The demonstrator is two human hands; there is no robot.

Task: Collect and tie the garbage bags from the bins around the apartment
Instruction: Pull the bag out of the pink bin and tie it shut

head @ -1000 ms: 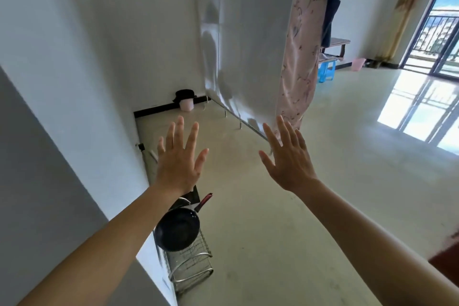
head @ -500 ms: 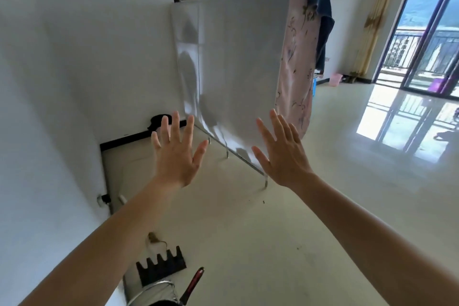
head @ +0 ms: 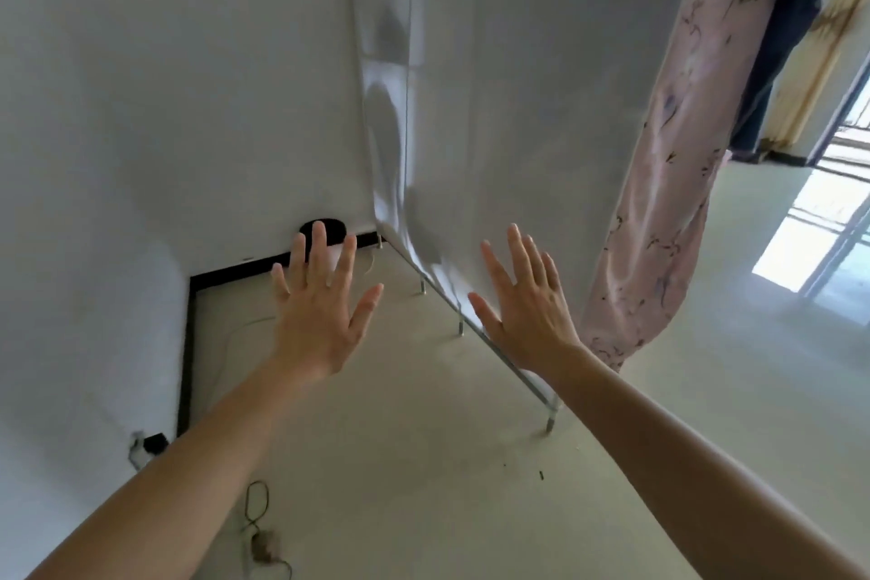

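Hovering mid-air: left grip, right grip, both splayed wide, empty; black-bagged bin beyond left grip

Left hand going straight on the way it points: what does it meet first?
Probably the bin with the black bag at the wall; nothing shows between it and the left hand, though depth is unclear.

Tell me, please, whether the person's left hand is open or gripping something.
Open. The left hand is up in the air with its fingers straight and spread, and nothing is in it.
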